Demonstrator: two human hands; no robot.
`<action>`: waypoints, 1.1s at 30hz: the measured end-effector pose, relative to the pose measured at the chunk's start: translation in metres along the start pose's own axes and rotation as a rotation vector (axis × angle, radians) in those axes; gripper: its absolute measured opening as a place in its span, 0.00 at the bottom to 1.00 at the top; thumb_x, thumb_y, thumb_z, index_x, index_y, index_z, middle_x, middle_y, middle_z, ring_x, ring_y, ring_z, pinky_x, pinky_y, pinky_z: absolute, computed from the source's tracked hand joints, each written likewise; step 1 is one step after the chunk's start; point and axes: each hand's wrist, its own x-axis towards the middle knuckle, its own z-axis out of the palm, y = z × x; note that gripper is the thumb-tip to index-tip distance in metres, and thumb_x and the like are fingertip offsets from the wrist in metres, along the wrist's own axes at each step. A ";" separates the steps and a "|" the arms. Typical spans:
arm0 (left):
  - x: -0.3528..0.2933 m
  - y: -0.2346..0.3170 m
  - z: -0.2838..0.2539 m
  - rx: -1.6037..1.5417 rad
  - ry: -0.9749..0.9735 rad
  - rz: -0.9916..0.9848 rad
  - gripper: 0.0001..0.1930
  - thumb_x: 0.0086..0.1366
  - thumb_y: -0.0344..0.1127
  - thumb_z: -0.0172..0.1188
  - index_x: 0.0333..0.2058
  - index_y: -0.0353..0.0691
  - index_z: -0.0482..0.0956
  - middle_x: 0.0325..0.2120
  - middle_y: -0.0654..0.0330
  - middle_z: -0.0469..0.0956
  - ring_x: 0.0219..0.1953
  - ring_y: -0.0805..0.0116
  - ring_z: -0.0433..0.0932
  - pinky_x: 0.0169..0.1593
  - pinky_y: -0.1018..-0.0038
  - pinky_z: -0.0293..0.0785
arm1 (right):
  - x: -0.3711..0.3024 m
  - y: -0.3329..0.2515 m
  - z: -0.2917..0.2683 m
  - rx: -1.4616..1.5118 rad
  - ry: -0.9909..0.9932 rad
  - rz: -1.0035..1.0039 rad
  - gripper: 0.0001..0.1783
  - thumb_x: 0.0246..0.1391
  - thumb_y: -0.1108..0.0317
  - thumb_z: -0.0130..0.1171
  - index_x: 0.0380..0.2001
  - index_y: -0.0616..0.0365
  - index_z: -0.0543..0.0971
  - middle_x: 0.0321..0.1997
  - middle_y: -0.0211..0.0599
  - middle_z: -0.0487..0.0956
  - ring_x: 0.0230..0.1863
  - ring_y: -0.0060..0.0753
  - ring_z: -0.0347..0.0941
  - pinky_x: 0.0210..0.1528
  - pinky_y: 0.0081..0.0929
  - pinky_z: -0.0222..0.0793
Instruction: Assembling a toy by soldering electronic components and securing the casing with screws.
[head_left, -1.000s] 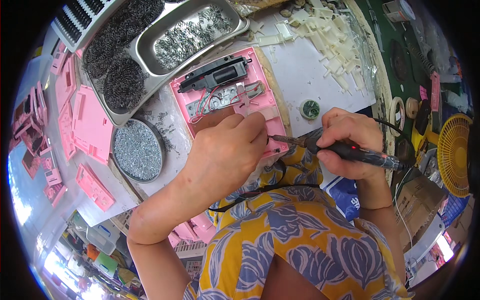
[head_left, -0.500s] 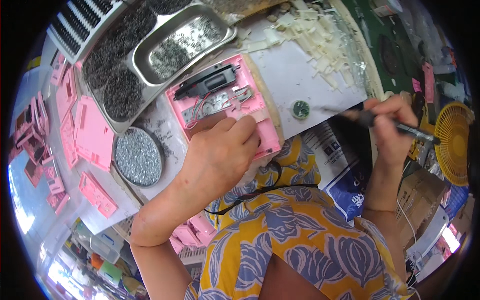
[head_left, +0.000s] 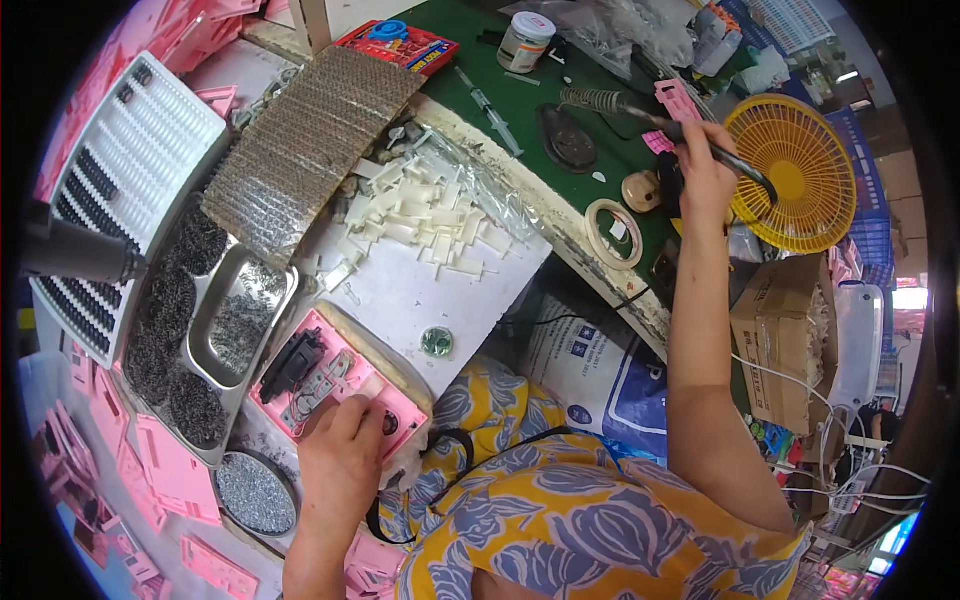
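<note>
My left hand (head_left: 338,465) is closed at the near end of a pink plastic housing (head_left: 412,410), its fingertips bent over a pale piece inside. The housing holds a black module (head_left: 292,362) and a metal plate (head_left: 312,402); my fingers hide part of the inside. Far to the right, my right hand (head_left: 706,168) is wrapped round the black handle of a soldering iron (head_left: 648,114). Its front end points into a metal spring coil (head_left: 590,98) over the green mat; the tip is out of sight.
Right of the housing is a small round green-filled dish (head_left: 436,342), with white plastic pieces (head_left: 430,215) beyond. Metal trays of small springs (head_left: 238,330) and a bowl of tiny metal parts (head_left: 257,492) are left. A tape roll (head_left: 613,233) and yellow fan (head_left: 788,180) stand right.
My right hand has carried the soldering iron away from near the small dish, up and right to the spring coil. My left hand stays at the housing. The whole view has swung rightward.
</note>
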 end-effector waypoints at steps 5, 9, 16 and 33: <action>-0.010 -0.010 0.001 -0.040 -0.027 -0.008 0.14 0.54 0.28 0.62 0.41 0.39 0.81 0.40 0.58 0.78 0.38 0.57 0.81 0.38 0.64 0.79 | -0.005 0.013 0.039 0.193 -0.074 0.532 0.13 0.63 0.62 0.66 0.44 0.58 0.79 0.32 0.37 0.83 0.23 0.25 0.73 0.31 0.25 0.73; -0.030 -0.007 -0.020 -0.338 0.338 -0.189 0.20 0.57 0.19 0.64 0.50 0.35 0.81 0.44 0.52 0.77 0.29 0.65 0.80 0.32 0.74 0.78 | -0.104 -0.007 0.041 0.632 -0.427 0.736 0.28 0.70 0.54 0.54 0.65 0.61 0.69 0.37 0.37 0.82 0.29 0.20 0.74 0.28 0.20 0.70; -0.043 -0.022 -0.017 -0.335 0.571 -0.403 0.15 0.58 0.17 0.62 0.44 0.34 0.81 0.44 0.54 0.76 0.27 0.75 0.77 0.29 0.78 0.75 | -0.236 -0.075 0.161 -0.096 -1.394 -0.587 0.16 0.49 0.56 0.71 0.39 0.52 0.85 0.65 0.49 0.73 0.68 0.62 0.60 0.66 0.51 0.59; -0.016 -0.046 0.001 0.150 0.387 -0.199 0.10 0.50 0.35 0.71 0.34 0.48 0.87 0.50 0.59 0.77 0.50 0.57 0.73 0.54 0.59 0.64 | -0.236 -0.065 0.203 -0.351 -1.100 -0.463 0.10 0.46 0.64 0.71 0.26 0.56 0.81 0.28 0.35 0.79 0.33 0.42 0.74 0.36 0.37 0.70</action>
